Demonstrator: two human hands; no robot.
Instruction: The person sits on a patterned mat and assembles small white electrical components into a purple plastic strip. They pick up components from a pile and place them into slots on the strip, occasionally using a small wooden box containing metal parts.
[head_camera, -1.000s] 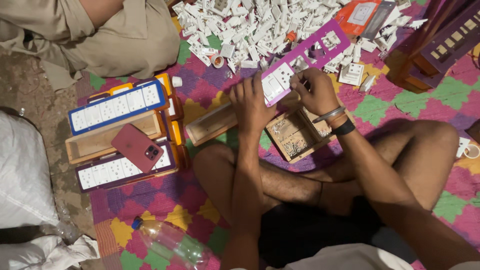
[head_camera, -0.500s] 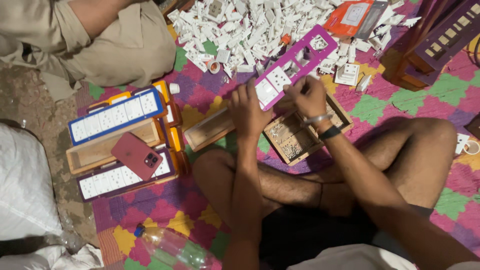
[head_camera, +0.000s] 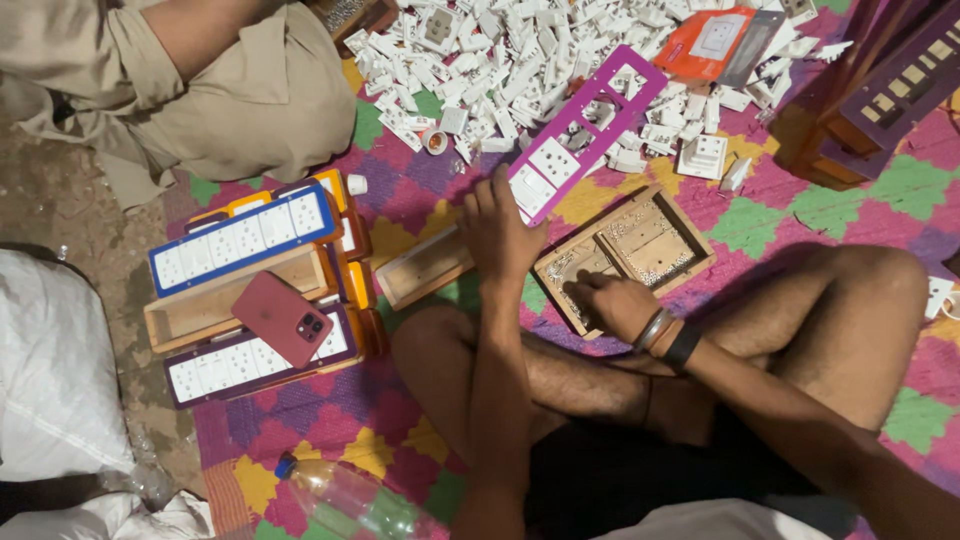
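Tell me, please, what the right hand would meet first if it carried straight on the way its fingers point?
Probably the small screws in the wooden tray; the right hand points up-left into that compartment.

A phone (head_camera: 283, 318) is lying on stacked switch boards (head_camera: 240, 240) toward the mat's (head_camera: 400, 200) left edge — a heap of sockets (head_camera: 520, 60) is sitting along its far edge, behind the screw tray (head_camera: 625, 255).
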